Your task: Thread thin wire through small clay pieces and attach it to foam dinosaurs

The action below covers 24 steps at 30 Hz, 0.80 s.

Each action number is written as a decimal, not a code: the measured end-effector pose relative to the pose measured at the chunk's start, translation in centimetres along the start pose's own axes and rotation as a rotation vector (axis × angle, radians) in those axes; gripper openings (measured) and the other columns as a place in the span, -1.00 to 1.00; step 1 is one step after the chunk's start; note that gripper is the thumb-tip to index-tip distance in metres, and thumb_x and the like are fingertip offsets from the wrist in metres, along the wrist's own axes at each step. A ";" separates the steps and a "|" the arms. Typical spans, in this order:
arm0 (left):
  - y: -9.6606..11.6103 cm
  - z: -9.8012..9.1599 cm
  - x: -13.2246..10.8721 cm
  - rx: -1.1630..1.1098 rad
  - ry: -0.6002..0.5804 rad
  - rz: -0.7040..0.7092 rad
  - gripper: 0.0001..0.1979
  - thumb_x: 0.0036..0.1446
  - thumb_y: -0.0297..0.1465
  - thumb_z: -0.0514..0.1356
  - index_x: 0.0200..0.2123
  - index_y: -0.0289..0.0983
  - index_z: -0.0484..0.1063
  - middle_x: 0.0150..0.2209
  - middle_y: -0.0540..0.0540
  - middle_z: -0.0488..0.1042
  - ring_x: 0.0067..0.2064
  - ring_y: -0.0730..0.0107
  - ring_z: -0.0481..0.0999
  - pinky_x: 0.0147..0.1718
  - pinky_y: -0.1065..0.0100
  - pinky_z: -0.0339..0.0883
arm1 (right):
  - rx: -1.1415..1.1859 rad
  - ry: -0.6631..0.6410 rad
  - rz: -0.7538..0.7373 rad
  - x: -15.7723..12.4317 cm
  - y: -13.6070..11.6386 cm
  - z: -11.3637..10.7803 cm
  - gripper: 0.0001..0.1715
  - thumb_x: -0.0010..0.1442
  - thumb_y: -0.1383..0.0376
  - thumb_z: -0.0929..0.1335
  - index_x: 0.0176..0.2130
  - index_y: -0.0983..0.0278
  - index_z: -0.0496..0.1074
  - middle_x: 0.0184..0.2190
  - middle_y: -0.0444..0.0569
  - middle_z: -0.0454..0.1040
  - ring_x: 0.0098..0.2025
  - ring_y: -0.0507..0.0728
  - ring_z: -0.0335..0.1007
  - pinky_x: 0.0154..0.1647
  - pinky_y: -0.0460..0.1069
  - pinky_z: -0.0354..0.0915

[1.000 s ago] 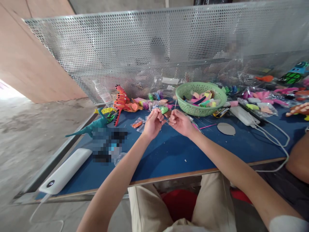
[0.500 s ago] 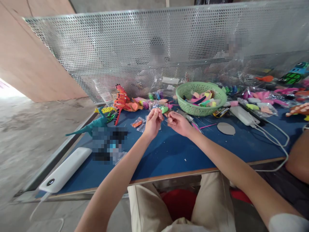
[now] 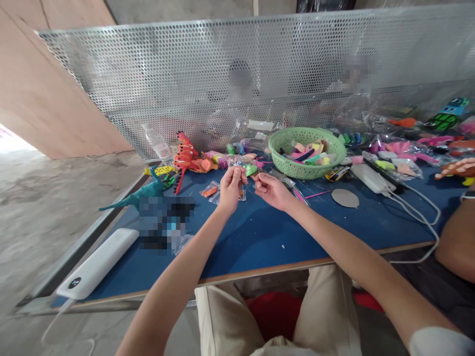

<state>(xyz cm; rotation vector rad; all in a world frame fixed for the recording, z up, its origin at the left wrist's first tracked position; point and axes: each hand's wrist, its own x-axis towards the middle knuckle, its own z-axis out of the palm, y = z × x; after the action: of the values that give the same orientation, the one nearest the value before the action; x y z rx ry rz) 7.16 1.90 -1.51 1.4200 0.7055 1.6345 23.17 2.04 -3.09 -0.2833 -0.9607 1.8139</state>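
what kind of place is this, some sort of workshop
Most likely a toy or craft assembly bench in a workshop: a blue worktable backed by a perforated metal screen, a green basket of coloured pieces, and finished toy dinosaurs beside bagged parts.

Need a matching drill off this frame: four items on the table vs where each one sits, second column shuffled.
Things:
1. green basket
2. white power bank
3. teal dinosaur
4. grey disc

Places:
A. front left corner of the table
B. flat on the blue top, right of the right hand
C. behind both hands, holding coloured pieces
D. left of the left hand, near the table's left edge

Pairs: 1-C, 2-A, 3-D, 4-B
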 end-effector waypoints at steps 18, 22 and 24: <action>-0.2 -1.4 0.0 0.220 -0.377 -0.173 -0.67 0.13 -0.18 0.37 -0.11 -0.23 0.65 -0.18 -0.13 0.63 -0.24 0.36 0.55 -0.18 0.34 0.44 | 0.329 0.072 -0.078 -0.1 -3.0 0.1 -0.86 0.31 0.42 0.38 -0.33 0.27 0.42 -0.55 -0.24 0.31 -0.55 -0.09 0.08 -0.51 -0.21 0.22; -0.6 -1.2 -0.1 0.201 -0.361 -0.164 -0.74 0.07 -0.23 0.41 -0.18 -0.21 0.65 -0.17 -0.10 0.63 -0.23 0.37 0.55 -0.17 0.33 0.43 | 0.312 0.091 -0.066 -0.1 -2.6 0.2 -0.84 0.29 0.38 0.41 -0.36 0.26 0.40 -0.55 -0.24 0.31 -0.55 -0.09 0.10 -0.50 -0.20 0.22; -0.5 -1.1 -0.1 0.195 -0.367 -0.164 -0.76 0.06 -0.23 0.42 -0.23 -0.24 0.63 -0.23 -0.09 0.61 -0.26 0.39 0.54 -0.19 0.35 0.42 | 0.291 0.086 -0.062 -0.1 -2.2 0.2 -0.84 0.28 0.34 0.42 -0.36 0.28 0.41 -0.53 -0.23 0.32 -0.54 -0.09 0.10 -0.47 -0.21 0.24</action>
<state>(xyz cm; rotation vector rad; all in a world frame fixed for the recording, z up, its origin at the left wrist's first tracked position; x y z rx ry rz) 6.17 2.22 -2.24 1.6965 0.7570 1.1612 24.58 2.22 -1.35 -0.1473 -0.6286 1.8410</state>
